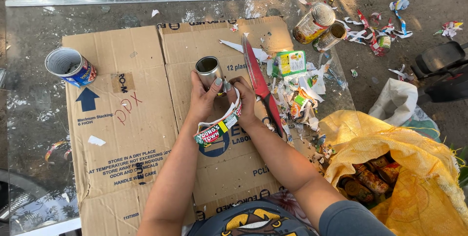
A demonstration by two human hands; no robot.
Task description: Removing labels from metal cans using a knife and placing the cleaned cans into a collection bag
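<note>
**Label Half Off a Bare Tin Can**

At the middle of the flattened brown cardboard sheet (141, 133) that covered the glass worktop (34, 119), both hands met around a small bare silver tin can (208, 70). The left hand (204, 100) was closed around the can's side, thumb up against the metal, holding it tilted with its open mouth facing away from the person. The right hand (244, 102) was curled shut on a torn strip of red, green and white paper label (219, 128), which looped from the can down toward the person and hung below both wrists.

Just right of the can lay a long knife with a red blade and dark handle (261, 87), flat on the cardboard, its tip pointing away from the person. Beyond the knife, farther right of the can, a heap of torn paper label scraps (300, 92) was piled at the cardboard's edge. Well to the left of the can stood an open tin can with a blue label (70, 66), upright on the cardboard. Far to the upper right of the bare can, off the worktop, two stripped gold-coloured tin cans (319, 26) lay on the dirt ground (429, 17). To the lower right of the can, a yellow woven sack (404, 168) stood open with more labelled cans (373, 180) visible inside.
</note>
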